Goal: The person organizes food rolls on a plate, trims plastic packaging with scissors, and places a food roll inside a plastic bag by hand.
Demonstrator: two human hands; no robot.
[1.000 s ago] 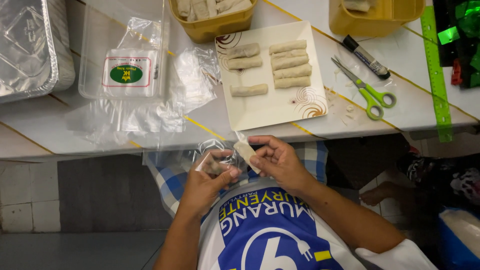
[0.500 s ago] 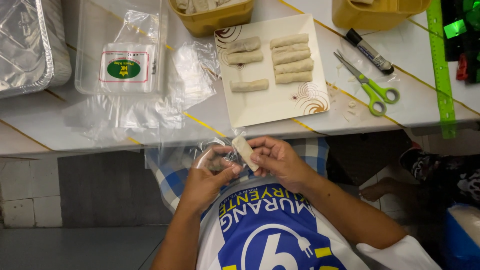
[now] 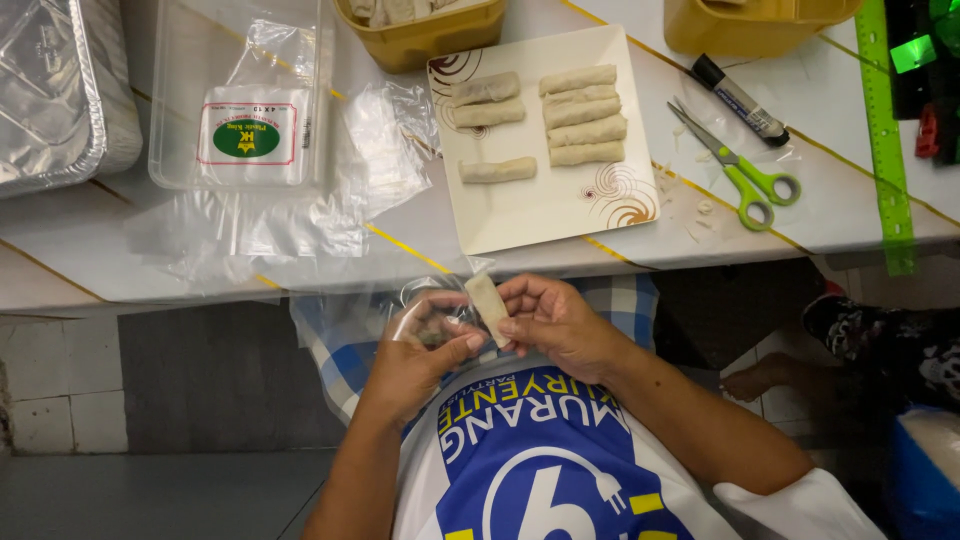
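My right hand [image 3: 560, 322] pinches a pale wrapped roll [image 3: 488, 308] just below the table's front edge. My left hand [image 3: 420, 352] holds a small clear plastic bag [image 3: 425, 312] right beside the roll, with its thumb touching the roll's lower end. Whether the roll's tip is inside the bag I cannot tell. On the table above lies a square white plate [image 3: 545, 205] with several similar rolls [image 3: 585, 115] laid in two groups.
Green-handled scissors [image 3: 745, 170], a black marker [image 3: 740, 98] and a green ruler [image 3: 885, 130] lie at the right. Clear plastic sheets [image 3: 300, 215], a packet of bags [image 3: 247, 133] in a clear tray, a foil tray [image 3: 60, 90] and two yellow tubs [image 3: 430, 35] occupy the rest.
Both hands have stayed close together at the table edge. The roll has turned more upright in my right hand and sits closer against the bag in my left.
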